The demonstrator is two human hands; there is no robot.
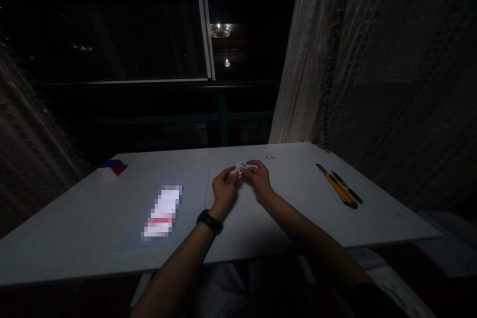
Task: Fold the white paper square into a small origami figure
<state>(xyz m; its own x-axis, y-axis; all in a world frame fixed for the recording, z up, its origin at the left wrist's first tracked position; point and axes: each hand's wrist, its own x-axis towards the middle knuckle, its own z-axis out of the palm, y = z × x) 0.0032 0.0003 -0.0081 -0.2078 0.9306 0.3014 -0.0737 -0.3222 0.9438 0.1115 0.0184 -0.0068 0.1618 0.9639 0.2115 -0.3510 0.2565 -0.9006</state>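
2 hands' fingers (254, 170) hold paper (241, 165) above a white table (261, 228), curtains (301, 59) behind.

Beyond the white table (261, 228) is a dark, white-framed window (202, 20); a patterned curtain (298, 69) hangs right of it, and a small chandelier (220, 31) glows beside its frame.

Between left hand (226, 187) and right hand (261, 181): paper (240, 166) | on table (261, 238), left: box (111, 168), phone (163, 211) nearer | right: cutter (337, 189), pen (346, 187)
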